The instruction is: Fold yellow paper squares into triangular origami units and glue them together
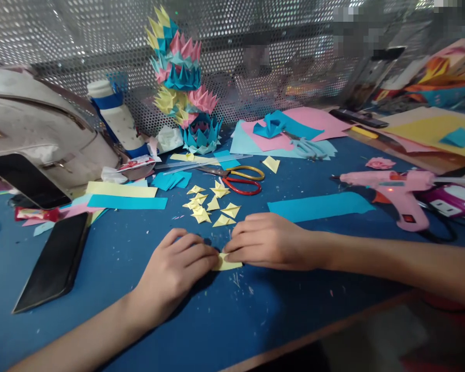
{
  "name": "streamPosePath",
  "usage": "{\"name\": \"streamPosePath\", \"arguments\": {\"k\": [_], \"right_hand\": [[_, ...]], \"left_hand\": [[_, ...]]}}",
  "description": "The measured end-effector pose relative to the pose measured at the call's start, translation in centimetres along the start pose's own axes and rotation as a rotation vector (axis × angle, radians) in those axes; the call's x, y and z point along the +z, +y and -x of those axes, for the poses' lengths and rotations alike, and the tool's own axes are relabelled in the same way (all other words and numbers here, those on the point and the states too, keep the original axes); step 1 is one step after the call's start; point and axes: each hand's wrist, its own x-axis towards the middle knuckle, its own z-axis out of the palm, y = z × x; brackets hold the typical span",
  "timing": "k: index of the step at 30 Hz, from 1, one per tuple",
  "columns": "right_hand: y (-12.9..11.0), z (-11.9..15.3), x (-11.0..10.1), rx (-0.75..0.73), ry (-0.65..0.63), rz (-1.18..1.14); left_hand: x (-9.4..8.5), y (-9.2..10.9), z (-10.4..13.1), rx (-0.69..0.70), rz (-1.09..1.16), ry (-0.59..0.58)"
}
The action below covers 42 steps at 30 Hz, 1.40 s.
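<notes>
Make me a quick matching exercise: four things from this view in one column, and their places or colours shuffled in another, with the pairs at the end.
1. Glue gun
2. Scissors
3. Left hand
4. Bottle

A. White and blue, beside the bag
B. Fingertips at a small piece of yellow paper
C. Pink
D. Partly red, partly gold

Pairs: 1-C, 2-D, 3-B, 4-A
</notes>
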Motion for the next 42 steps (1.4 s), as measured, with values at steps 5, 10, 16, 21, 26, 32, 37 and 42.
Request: {"name": "streamPosePath", "arguments": {"k": [5, 10, 16, 21, 26, 32, 37, 42], "right_hand": [[0.1, 0.2, 0.6, -0.027, 0.039, 0.044], [-0.3, 0.1, 0.9, 0.006, 0.105, 0.067], [-0.3, 0.1, 1.2, 0.008, 0.113, 0.123], [-0.4, 0.0, 1.4, 0.015, 0.146, 0.136], [-0.6, 0.2, 1.1, 0.151, 0.197, -0.041], [-0.7, 0.0, 1.0, 0.229, 0.176, -0.185], [-0.7, 0.1, 0.9, 0.116, 0.162, -0.018], [-0.3, 0.3, 0.9, -0.013, 0.144, 0.076]], "left_hand": [[0.3, 0.1, 0.6, 0.134, -0.22, 0.052], [0.3, 0.0, 0.5, 0.097, -0.156, 0.036], [0.2, -0.2, -0.3, 0.046, -0.047, 0.032], [0.3, -0.5, -0.3, 0.037, -0.002, 0.001], [0.3, -0.3, -0.5, -0.116, 0.138, -0.004], [0.6, -0.4, -1.0, -0.245, 0.116, -0.009], [0.1, -0.4, -0.6, -0.109, 0.007, -0.007], [0.3, -0.7, 0.1, 0.108, -0.153, 0.023]]}}
